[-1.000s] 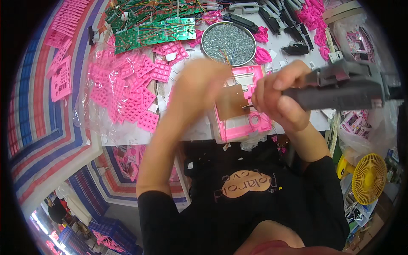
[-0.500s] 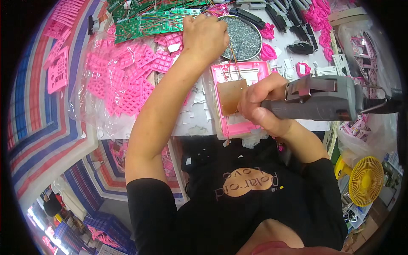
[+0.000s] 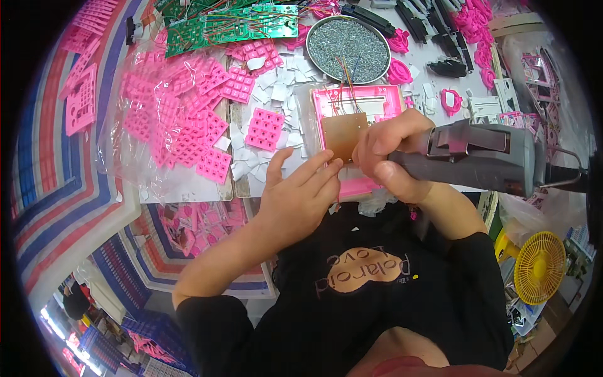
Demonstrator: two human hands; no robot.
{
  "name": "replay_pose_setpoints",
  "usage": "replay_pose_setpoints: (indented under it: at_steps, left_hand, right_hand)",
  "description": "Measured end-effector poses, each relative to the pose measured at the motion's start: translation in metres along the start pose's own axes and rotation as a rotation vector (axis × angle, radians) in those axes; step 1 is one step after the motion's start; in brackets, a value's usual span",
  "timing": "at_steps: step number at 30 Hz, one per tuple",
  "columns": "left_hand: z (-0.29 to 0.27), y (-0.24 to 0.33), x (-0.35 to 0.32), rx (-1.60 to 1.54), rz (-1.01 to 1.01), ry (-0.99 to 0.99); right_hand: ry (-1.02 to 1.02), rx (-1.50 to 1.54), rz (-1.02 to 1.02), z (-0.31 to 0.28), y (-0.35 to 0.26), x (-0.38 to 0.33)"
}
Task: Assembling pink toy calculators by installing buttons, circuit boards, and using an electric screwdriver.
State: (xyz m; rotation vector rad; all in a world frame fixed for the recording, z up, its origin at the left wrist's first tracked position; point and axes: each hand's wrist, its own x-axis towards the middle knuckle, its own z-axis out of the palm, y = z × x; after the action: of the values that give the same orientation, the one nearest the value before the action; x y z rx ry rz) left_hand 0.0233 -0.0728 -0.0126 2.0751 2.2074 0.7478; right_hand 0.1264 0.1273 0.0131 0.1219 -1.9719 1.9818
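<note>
In front of me lies a pink plastic casing (image 3: 392,95) with a brown circuit board (image 3: 344,131) in it. Thin red and dark wires rise from the board's far edge. My right hand (image 3: 396,154) is wrapped round a grey electric screwdriver (image 3: 477,157), held nearly level over the casing's right side; my fingers hide its tip. My left hand (image 3: 301,195) has its fingers stretched out, the fingertips at the board's lower left edge and holding nothing. Beyond the casing stands a round metal tray (image 3: 312,66) full of small screws.
Pink rubber keypads (image 3: 264,129) and white paper pieces (image 3: 276,91) lie left of the casing. Green circuit boards (image 3: 232,30) with wires are at the far left, black plastic parts (image 3: 446,68) at the far right. A yellow fan (image 3: 540,267) stands at lower right.
My left hand has come back from the green boards and screw tray to the brown board's near edge. The right hand with the screwdriver has hardly moved.
</note>
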Motion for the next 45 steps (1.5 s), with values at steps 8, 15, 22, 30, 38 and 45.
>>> replay_pose_setpoints:
  at_steps: [8,15,22,30,38,45]
  left_hand:
    - [-0.006,-0.005,0.006,0.108,0.107,-0.035]
    - [-0.004,-0.018,0.004,0.008,0.112,-0.014]
    - [0.014,-0.005,0.001,-0.238,-0.172,0.131]
    - [0.029,0.007,0.005,-0.299,-0.211,0.441]
    - [0.032,0.002,0.005,-0.341,-0.204,0.503]
    - [0.029,-0.003,0.002,-0.261,-0.239,0.512]
  right_hand:
    - [-0.04,-0.013,-0.018,0.005,0.001,0.002]
    - [-0.066,-0.086,-0.072,0.012,0.001,0.002]
    - [-0.151,-0.118,-0.141,0.008,0.005,0.011]
    - [-0.031,0.335,-0.105,0.02,-0.038,0.029]
    - [0.008,0.3,-0.08,0.028,-0.039,0.028]
    - [0.047,0.329,-0.085,0.029,-0.027,0.03]
